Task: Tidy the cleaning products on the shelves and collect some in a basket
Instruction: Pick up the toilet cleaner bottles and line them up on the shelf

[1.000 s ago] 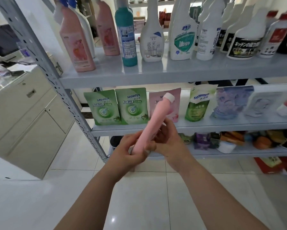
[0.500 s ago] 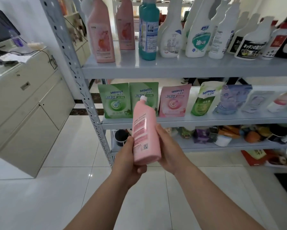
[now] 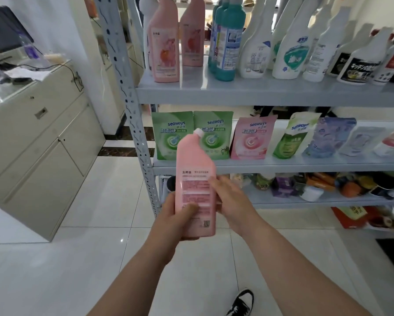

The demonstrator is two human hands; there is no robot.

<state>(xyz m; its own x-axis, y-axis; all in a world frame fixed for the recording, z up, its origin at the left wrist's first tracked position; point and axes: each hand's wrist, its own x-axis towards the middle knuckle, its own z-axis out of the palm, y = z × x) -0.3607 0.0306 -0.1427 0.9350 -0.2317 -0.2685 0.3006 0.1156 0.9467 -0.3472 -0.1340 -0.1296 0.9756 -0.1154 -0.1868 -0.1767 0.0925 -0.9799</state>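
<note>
Head view: at the centre of the frame, the person holds a pink bottle [image 3: 195, 190] in the air in front of the shelving, off every shelf. It stands nearly upright. Its angled neck and white cap [image 3: 198, 132] point to the upper right, and a label of small print faces the camera.

The left grip [image 3: 175, 215], a bare hand, is wrapped round the bottle's lower half. The thumb lies across the front of the label and the fingers are hidden behind. The right grip [image 3: 232, 201] lies against the bottle's right edge. Its fingers are fairly straight and the fingertips touch the side of the label, so it steadies the bottle rather than clasping it.

In the picture, the bottle's neck overlaps two green pouches [image 3: 171, 135] standing at the left end of the middle shelf [image 3: 282, 166]. A pink pouch [image 3: 250, 137] stands just right of them, and further pouches lean in a row toward the right edge.

On the top shelf [image 3: 260, 92], two matching pink bottles [image 3: 166, 49] stand at the left. Next come teal bottles [image 3: 228, 42], then a crowd of white spray bottles [image 3: 255, 53] running to the upper right.

The lower shelf [image 3: 305, 199], right of the hands, carries a jumble of small items too blurred to name.

A perforated grey post [image 3: 127, 87] runs down the shelving's left side. A cream cabinet [image 3: 43, 144] fills the left of the frame, with papers and cables on top. A black-and-white shoe [image 3: 241, 302] shows on the white tiled floor [image 3: 77, 258] at the bottom edge.
</note>
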